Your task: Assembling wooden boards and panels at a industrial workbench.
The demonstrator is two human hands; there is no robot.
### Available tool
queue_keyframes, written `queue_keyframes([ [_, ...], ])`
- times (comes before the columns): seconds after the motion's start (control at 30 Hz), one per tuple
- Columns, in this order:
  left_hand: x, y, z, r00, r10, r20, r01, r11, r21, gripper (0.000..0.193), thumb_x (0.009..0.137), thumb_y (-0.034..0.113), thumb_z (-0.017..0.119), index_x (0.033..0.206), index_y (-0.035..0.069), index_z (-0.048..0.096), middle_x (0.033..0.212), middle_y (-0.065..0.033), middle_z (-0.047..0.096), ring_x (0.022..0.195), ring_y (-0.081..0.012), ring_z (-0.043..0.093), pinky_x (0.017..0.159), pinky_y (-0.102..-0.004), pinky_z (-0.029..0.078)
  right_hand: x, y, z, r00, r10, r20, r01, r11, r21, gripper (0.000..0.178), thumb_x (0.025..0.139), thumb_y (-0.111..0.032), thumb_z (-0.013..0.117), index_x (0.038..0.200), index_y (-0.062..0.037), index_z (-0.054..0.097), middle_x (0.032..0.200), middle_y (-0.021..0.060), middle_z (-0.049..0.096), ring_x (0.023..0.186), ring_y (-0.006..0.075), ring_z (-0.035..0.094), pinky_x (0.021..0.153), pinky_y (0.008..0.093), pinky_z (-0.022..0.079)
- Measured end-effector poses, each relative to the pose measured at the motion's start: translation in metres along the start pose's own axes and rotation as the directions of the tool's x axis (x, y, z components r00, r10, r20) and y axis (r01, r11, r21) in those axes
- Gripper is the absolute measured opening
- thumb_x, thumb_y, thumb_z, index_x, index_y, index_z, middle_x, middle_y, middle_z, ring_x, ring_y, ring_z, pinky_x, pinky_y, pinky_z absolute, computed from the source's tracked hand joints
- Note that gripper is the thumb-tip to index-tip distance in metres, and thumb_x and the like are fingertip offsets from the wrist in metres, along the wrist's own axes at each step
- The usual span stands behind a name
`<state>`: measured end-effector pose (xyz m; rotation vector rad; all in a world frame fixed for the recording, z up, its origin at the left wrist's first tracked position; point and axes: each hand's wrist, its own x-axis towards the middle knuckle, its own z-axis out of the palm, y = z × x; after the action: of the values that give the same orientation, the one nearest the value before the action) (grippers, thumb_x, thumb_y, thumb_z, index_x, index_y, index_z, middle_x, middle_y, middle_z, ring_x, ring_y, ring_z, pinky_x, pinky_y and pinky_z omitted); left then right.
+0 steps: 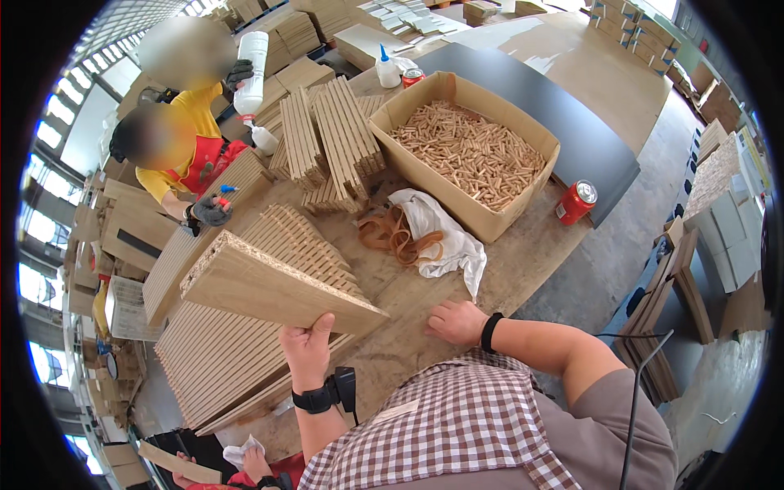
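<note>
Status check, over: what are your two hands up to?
Left hand: holding wooden board above stacked strips. Right hand: fingers curled at tabletop, contents unclear. White cloth just beyond right hand.

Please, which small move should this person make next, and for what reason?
Perhaps bring the right hand to the board to steady it: only the left hand grips it, by its lower edge, tilted over stacked boards. The right hand is apart from it, near the tabletop; whether it holds anything is unclear.
</note>
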<state>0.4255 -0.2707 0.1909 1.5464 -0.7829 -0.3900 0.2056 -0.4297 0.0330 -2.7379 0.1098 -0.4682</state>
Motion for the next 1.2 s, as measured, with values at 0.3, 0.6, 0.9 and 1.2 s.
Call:
queue_keyframes([
  [0.3,-0.002,0.000,-0.003,1.000,0.010,0.022,-0.011,0.999,0.038,0.021,0.084,0.014,0.073,0.094,-0.002,0.064,0.088,-0.0025,0.067,0.081,-0.0084,0.056,0.076,-0.0233,0.045,-0.005,-0.002,-0.007,0.997,-0.040,0.062,0.039,0.999,0.026,0.015,0.078,-0.020,0.059,0.082,-0.0073,0.051,0.082,0.0077,0.055,0.076,0.0263,0.059,0.056,0.0365,0.051],
  [0.6,0.002,0.002,0.000,0.999,-0.032,0.002,0.032,0.998,0.046,0.022,0.084,0.016,0.072,0.094,-0.002,0.064,0.086,-0.0016,0.066,0.078,-0.0076,0.055,0.073,-0.0232,0.044,-0.006,0.000,-0.004,0.999,0.047,0.020,-0.048,0.998,0.044,0.014,0.078,-0.019,0.058,0.079,-0.0068,0.050,0.074,0.0095,0.055,0.071,0.0302,0.060,0.057,0.0403,0.050],
  [0.9,0.008,0.000,0.001,0.997,0.060,0.043,-0.061,0.998,0.030,0.023,0.085,0.017,0.072,0.093,-0.002,0.064,0.085,-0.0012,0.066,0.077,-0.0083,0.055,0.072,-0.0231,0.044,0.005,0.024,-0.010,0.455,0.861,-0.229,-0.458,0.447,0.768,0.015,0.085,-0.015,0.066,0.077,-0.0056,0.057,0.063,0.0056,0.057,0.051,0.0153,0.048,0.048,0.0277,0.042],
  [1.2,0.000,0.001,-0.001,0.998,0.028,0.059,-0.029,0.999,0.023,0.023,0.085,0.016,0.072,0.094,-0.003,0.062,0.086,-0.0021,0.067,0.077,-0.0096,0.057,0.071,-0.0244,0.045,0.045,0.049,-0.195,0.330,0.942,-0.060,-0.140,0.112,0.984,0.028,0.095,-0.030,0.057,0.077,-0.0132,0.043,0.058,-0.0048,0.039,0.041,0.0045,0.032,0.035,0.0210,0.024],
])
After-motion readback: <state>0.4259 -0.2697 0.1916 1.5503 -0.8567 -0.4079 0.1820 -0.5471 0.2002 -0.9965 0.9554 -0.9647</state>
